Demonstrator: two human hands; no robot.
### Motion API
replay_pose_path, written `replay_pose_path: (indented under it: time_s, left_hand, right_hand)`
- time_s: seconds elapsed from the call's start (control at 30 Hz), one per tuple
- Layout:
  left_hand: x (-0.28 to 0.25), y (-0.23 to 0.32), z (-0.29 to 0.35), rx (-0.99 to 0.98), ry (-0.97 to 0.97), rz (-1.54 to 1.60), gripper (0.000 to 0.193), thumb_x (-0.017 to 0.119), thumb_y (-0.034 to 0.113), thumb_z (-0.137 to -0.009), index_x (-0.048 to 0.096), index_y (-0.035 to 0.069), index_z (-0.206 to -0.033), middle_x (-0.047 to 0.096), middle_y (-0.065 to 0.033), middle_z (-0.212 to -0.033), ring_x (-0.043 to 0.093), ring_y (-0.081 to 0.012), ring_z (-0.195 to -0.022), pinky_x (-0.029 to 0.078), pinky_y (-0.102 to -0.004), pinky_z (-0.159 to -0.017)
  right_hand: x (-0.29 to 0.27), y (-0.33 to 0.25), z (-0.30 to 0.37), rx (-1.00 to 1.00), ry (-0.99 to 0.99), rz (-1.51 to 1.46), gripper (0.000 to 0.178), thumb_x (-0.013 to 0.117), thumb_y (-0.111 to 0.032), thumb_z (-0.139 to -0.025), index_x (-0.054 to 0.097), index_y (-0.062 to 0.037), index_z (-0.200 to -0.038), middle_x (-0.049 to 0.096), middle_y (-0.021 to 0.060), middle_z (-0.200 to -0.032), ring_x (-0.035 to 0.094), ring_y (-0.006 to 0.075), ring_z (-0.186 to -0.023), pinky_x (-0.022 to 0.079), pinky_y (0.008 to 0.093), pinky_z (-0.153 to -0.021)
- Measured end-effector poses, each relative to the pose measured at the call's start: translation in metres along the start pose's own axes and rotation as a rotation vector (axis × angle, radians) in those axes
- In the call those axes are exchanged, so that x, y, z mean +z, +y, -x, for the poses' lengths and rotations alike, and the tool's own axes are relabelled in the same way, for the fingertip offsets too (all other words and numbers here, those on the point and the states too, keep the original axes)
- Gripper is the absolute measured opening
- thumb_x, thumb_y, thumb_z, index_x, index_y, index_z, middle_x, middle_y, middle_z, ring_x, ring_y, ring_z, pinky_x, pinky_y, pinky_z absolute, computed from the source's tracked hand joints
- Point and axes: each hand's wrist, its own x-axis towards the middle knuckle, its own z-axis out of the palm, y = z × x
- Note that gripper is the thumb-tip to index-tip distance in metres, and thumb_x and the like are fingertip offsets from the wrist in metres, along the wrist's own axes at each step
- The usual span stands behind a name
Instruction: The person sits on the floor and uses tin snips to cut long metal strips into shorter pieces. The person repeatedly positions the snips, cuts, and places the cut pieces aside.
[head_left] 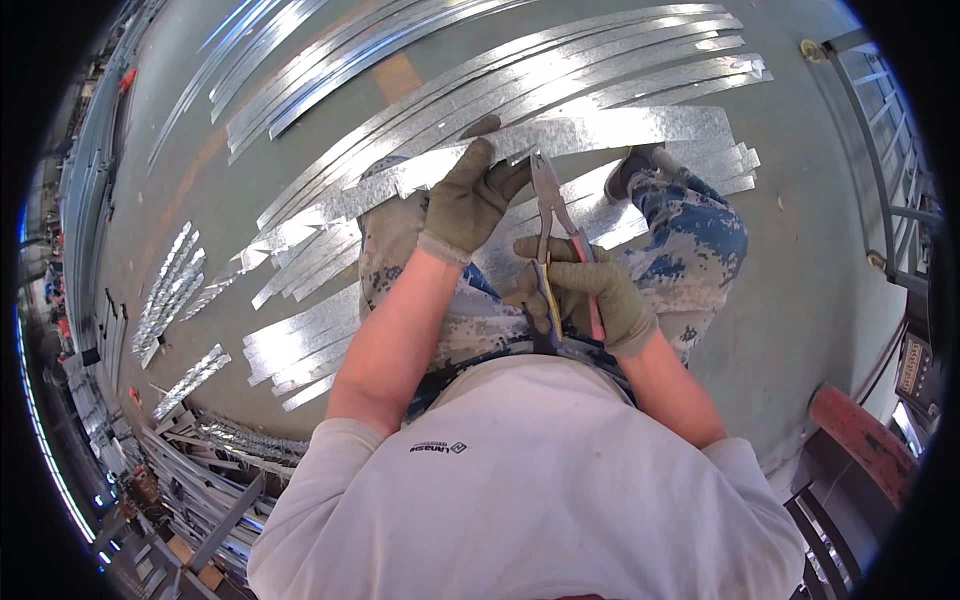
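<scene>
Shirt: pale, soft white cloth [530, 500] fills the lower view, nearest the lens; both bare forearms run up from it toward the metal strip.
Right hand: the gloved right hand [595, 290] is closed round the handles of the tin snips [560, 240], held just below the strip so the blades point up at its lower edge.
Left hand: the gloved left hand [470, 200] is curled shut on the metal strip [540, 145], thumb under and fingers over, seemingly to steady it where the blades meet it.
Metal strip: long, thin, flat band of shiny galvanised sheet with a spangled grey finish, lying across the person's knees, its left part bending down toward the floor.
Gloves: worn olive-brown knit, rough in texture, likely guarding against the strip's sharp edges.
Trousers: blue and grey camouflage cloth [690, 240] directly beneath the strip, with a dark shoe [630, 170] at its lower edge.
Cut strips: many like bands [300, 340] lie loose on the grey concrete floor [800, 300] below and beyond the strip.
Stool: red seat [860, 435] well right of the strip.
</scene>
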Motion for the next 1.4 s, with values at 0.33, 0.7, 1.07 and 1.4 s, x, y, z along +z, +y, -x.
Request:
replay_pose_path:
  time_s: [0.33, 0.7, 1.07, 1.4]
  left_hand:
    - [0.000, 0.002, -0.003, 0.004, 0.108, -0.043, 0.047, 0.061, 0.023, -0.116, 0.052, 0.008, -0.160, 0.079, -0.0095, -0.123, 0.076, -0.0349, -0.124, 0.059, -0.0495, -0.116]
    - [-0.013, -0.003, -0.002, -0.011, 0.142, 0.018, 0.042, 0.058, 0.027, -0.118, 0.055, 0.012, -0.157, 0.079, -0.0144, -0.123, 0.075, -0.0384, -0.124, 0.058, -0.0551, -0.118]
    - [-0.005, 0.000, -0.001, 0.014, 0.183, -0.058, 0.041, 0.064, 0.027, -0.115, 0.060, 0.011, -0.152, 0.079, -0.0015, -0.121, 0.077, -0.0370, -0.119, 0.062, -0.0531, -0.113]
    - [-0.010, -0.002, -0.002, 0.005, 0.142, -0.022, 0.041, 0.060, 0.023, -0.117, 0.057, 0.008, -0.155, 0.082, 0.0015, -0.112, 0.078, -0.0370, -0.120, 0.061, -0.0534, -0.115]
  right_hand:
    - [0.004, -0.002, -0.009, -0.002, -0.061, 0.035, 0.051, 0.069, -0.011, -0.106, 0.058, 0.0019, -0.154, 0.075, 0.0160, -0.127, 0.078, 0.0267, -0.101, 0.065, 0.0409, -0.083]
    - [-0.021, -0.022, 0.032, -0.146, 0.405, 0.497, 0.050, 0.074, -0.008, -0.103, 0.063, -0.0018, -0.151, 0.075, 0.0114, -0.131, 0.075, 0.0223, -0.107, 0.063, 0.0366, -0.091]
    - [-0.047, -0.032, 0.027, -0.281, 0.539, 0.830, 0.035, 0.074, -0.019, -0.102, 0.071, -0.0033, -0.133, 0.068, 0.0012, -0.096, 0.062, 0.0103, -0.080, 0.052, 0.0292, -0.068]
    - [-0.046, -0.041, 0.025, -0.228, 0.609, 0.951, 0.042, 0.074, -0.017, -0.106, 0.067, -0.0023, -0.145, 0.075, 0.0045, -0.119, 0.067, 0.0120, -0.107, 0.055, 0.0308, -0.094]
